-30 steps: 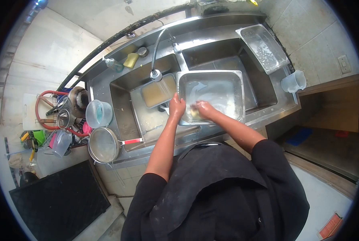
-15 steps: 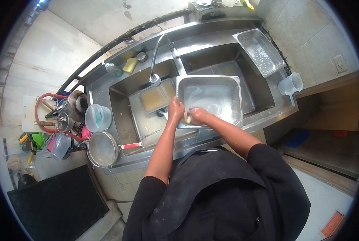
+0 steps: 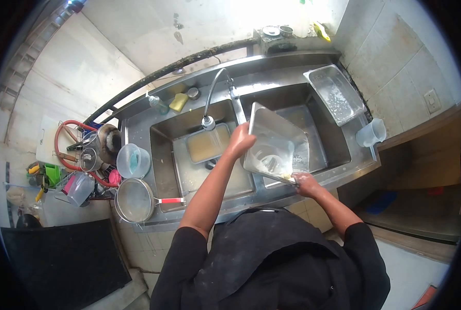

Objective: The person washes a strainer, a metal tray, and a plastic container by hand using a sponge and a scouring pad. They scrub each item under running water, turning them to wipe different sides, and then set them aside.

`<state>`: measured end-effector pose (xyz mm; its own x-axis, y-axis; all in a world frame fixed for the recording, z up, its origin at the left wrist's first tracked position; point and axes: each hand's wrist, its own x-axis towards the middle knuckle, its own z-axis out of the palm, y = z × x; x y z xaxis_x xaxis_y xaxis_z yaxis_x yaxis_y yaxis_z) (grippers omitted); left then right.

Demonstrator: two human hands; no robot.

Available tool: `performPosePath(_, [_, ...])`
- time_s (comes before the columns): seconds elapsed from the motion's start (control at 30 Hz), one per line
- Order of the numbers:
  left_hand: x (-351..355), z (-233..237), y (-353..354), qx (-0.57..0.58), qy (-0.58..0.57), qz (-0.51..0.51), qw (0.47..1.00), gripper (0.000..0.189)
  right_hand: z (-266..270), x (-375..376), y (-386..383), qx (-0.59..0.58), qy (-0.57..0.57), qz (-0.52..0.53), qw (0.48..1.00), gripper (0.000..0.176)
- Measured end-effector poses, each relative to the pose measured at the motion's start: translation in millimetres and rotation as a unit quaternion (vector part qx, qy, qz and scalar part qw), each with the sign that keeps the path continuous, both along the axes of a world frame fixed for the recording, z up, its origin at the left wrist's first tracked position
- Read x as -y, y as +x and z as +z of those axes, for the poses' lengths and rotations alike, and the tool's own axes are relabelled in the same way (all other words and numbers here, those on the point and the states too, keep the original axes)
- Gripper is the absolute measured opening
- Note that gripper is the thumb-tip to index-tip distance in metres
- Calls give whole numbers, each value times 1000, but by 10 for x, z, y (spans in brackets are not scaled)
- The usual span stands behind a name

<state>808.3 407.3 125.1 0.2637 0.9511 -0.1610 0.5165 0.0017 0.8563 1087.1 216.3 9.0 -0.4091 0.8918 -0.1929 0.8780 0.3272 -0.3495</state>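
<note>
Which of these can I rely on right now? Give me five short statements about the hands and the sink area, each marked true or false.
1. The left hand grips the rim of the deep metal pan. True.
2. That pan lies flat. False: it is tilted.
3. The right hand is down in the left basin. False: the right hand is at the pan's near edge.
4. The faucet head hangs over the left basin. True.
5. The red-handled strainer is right of both basins. False: the strainer is at the left end of the sink.
</note>
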Motion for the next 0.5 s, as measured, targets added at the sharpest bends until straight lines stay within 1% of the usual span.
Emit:
performPosePath(0.07, [-250, 297, 122, -12, 27, -51, 998, 23, 410, -79, 54, -97, -39, -7, 995, 43])
performPosePath(0.1, [-414, 428, 147, 56, 9, -59, 997, 22, 706, -136, 51, -154, -47, -20, 987, 33])
performPosePath(0.13, [-537, 568, 142, 124, -10, -68, 990, 22, 1184, -184, -83, -205, -34, -96, 973, 22])
performPosePath(0.17, [-524, 875, 157, 160, -5, -82, 984, 24, 1282, -250, 1, -234, -21, -106, 966, 22])
performPosePath(0.2, [-613, 940, 157, 194, -19, -115, 974, 30, 1386, -326, 65, -263, -7, -117, 958, 25])
performPosePath(0.23, [-623, 877, 176, 174, 107, -110, 973, 35, 1515, -420, 125, -336, -57, -159, 926, 27])
performPosePath(0.27, [-665, 701, 202, 152, 232, -104, 955, 41, 1696, -482, 170, -406, -105, -199, 886, 30])
performPosePath(0.3, [-641, 399, 242, 195, 203, -18, 959, 45, 1884, -504, 145, -478, -116, -228, 840, 33])
performPosePath(0.33, [-567, 40, 304, 237, 174, 68, 953, 50, 1858, -541, 226, -479, -109, -226, 841, 33])
performPosePath(0.37, [-500, -288, 398, 420, 48, 125, 898, 57, 1777, -588, 347, -521, -118, -237, 811, 32])
performPosePath(0.4, [-347, -471, 476, 506, -52, 103, 855, 64, 1747, -645, 411, -562, -128, -246, 779, 31])
performPosePath(0.43, [-192, -656, 554, 577, -155, 96, 796, 72, 2003, -639, 323, -597, -168, -239, 747, 31])
performPosePath(0.47, [-3, -753, 573, 567, -229, 20, 791, 78, 2038, -658, 340, -597, -167, -237, 748, 31])
performPosePath(0.5, [91, -624, 551, 568, -226, 19, 791, 78, 2066, -695, 372, -584, -166, -258, 751, 34])
